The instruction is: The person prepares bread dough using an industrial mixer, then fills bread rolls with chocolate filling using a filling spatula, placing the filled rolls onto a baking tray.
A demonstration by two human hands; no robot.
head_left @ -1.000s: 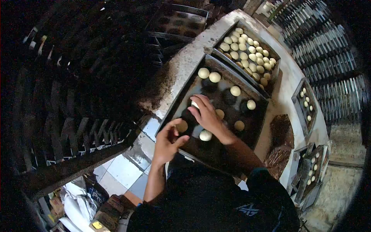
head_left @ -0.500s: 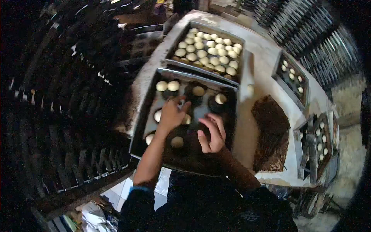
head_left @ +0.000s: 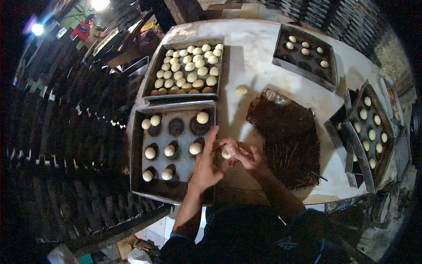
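My right hand (head_left: 247, 157) pinches a pale dough ball (head_left: 227, 152) in its fingertips, just past the right side of the near metal baking tray. Beside it, my left hand (head_left: 205, 170) hovers over the tray's right edge with fingers stretched and apart, holding nothing. The near baking tray (head_left: 183, 163) carries several spaced dough balls, among them one at its back right corner (head_left: 202, 117) and another near the left hand (head_left: 195, 148). Dark round patches mark the tray's bottom. Part of the held ball is hidden by fingers.
Behind stands a second tray (head_left: 146, 93) packed with dough balls. A dark brown sheet (head_left: 288, 141) lies right of my hands, with a small dough piece (head_left: 241, 90) behind it. More trays with dough balls stand at the back right (head_left: 303, 66) and far right (head_left: 361, 165).
My view has swung, so the trays appear further left. Both hands have moved from over the tray to its right side. A dough ball is now in my right hand; the back-middle one has left its place.
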